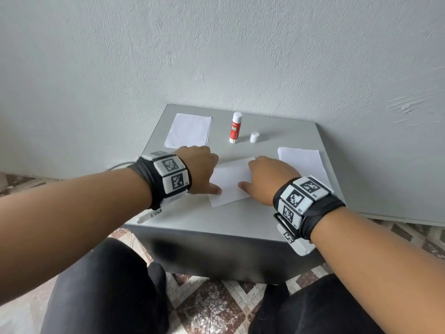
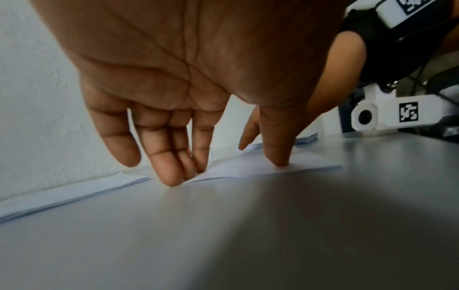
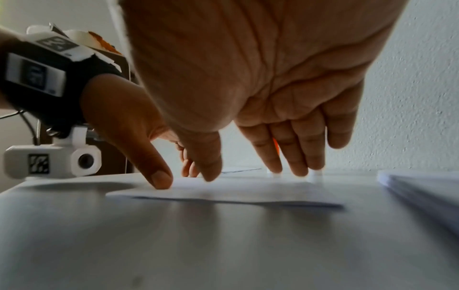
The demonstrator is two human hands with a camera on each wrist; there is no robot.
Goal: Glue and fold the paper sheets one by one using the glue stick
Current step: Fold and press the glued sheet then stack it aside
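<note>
Hands: two; left hand (image 1: pixel 201 166) and right hand (image 1: pixel 267 177), fingers straight, press the folded sheet (image 1: pixel 231 182) at worktop (image 1: pixel 240 218) centre.
Paper stacks: two, at 11 o'clock (image 1: pixel 189 130) and 3 o'clock (image 1: pixel 302 161).
Glue stick: one (image 1: pixel 234 127), upright, 12 o'clock.
Cap: one (image 1: pixel 254 137), beside it.

Likely room in home, not lab or workshop. Bare textured pale wall (image 1: pixel 216 44) behind; patterned floor tiles (image 1: pixel 216 309) in brown and cream below. Small grey box-like table (image 1: pixel 216 220) pushed against wall, person sitting low at its near edge, knees either side.
</note>
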